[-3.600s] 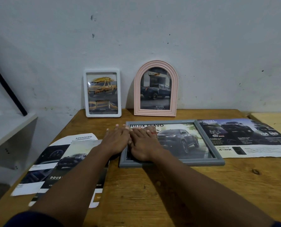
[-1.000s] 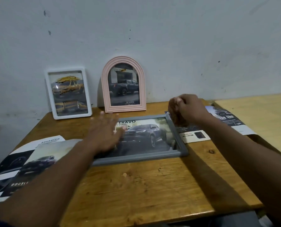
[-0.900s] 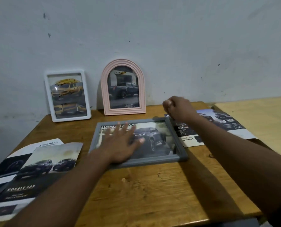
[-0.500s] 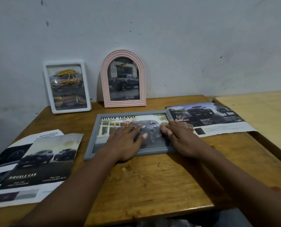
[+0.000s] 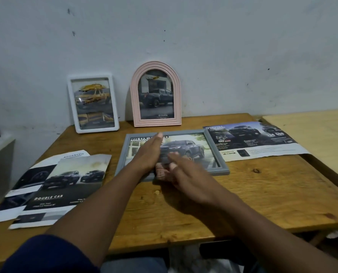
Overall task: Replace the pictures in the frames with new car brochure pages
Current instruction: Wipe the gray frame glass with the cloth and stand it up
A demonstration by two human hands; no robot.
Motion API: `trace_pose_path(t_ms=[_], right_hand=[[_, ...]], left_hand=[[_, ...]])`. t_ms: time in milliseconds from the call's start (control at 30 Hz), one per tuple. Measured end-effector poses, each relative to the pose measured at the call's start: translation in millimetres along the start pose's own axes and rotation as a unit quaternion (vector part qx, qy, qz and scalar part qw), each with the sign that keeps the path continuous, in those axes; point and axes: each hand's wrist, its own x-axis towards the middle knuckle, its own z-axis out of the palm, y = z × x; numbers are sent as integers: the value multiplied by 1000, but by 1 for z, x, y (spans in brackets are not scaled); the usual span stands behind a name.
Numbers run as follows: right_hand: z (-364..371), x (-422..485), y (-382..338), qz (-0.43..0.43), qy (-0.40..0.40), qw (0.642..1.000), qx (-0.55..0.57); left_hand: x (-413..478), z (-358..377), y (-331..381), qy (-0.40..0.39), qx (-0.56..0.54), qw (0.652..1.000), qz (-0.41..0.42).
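pink frame — TOYOTA, brochure — DOUBLE CAB

A grey frame lies flat on the worktop, holding a dark pickup picture. Behind it, a white frame with a yellow pickup and an arched pink frame with a dark pickup lean against the wall. One brochure page lies just beside the grey frame's right edge. Two overlapping pages lie to its left.
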Motion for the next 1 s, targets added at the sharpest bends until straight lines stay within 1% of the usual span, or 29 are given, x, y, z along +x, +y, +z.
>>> trace_pose_path(t_ms=[33,67,100,133,200,267,300,333,367,467,567,667,767,867,1000], right_hand=[[-11,4,2,8,53,997,46],[-23,11,9,12,116,992,48],[-34,19,18,15,161,987,18],[-43,29,30,24,178,983,-23],[-51,43,51,55,149,982,-104],[-45,51,68,84,93,975,-183],[-41,52,74,98,73,968,-219],[-37,53,79,105,63,963,-242],[-34,54,82,108,56,960,-254],[-34,56,84,108,43,954,-277],[-33,56,85,100,38,949,-297],[-32,57,87,93,33,947,-305],[-32,58,89,89,28,946,-311],[-32,58,91,87,27,944,-316],[-31,57,88,93,26,943,-318]], left_hand=[[-2,-4,0,12,-10,1000,19],[-7,-7,0,11,-2,999,43],[-13,-10,3,4,30,997,75],[-21,-9,5,-3,88,990,107],[-43,1,9,-38,227,959,168],[-64,14,10,-98,339,907,230],[-68,18,5,-117,385,881,249],[-69,18,1,-120,415,865,256],[-70,15,-4,-112,426,863,248],[-73,-13,-20,-79,437,871,207],[-77,-53,-43,-23,450,873,187],[-72,-77,-59,10,458,882,115],[-55,-76,-53,2,448,892,56],[-25,-73,-41,-28,436,899,5],[24,-66,-38,-41,451,891,-25]])
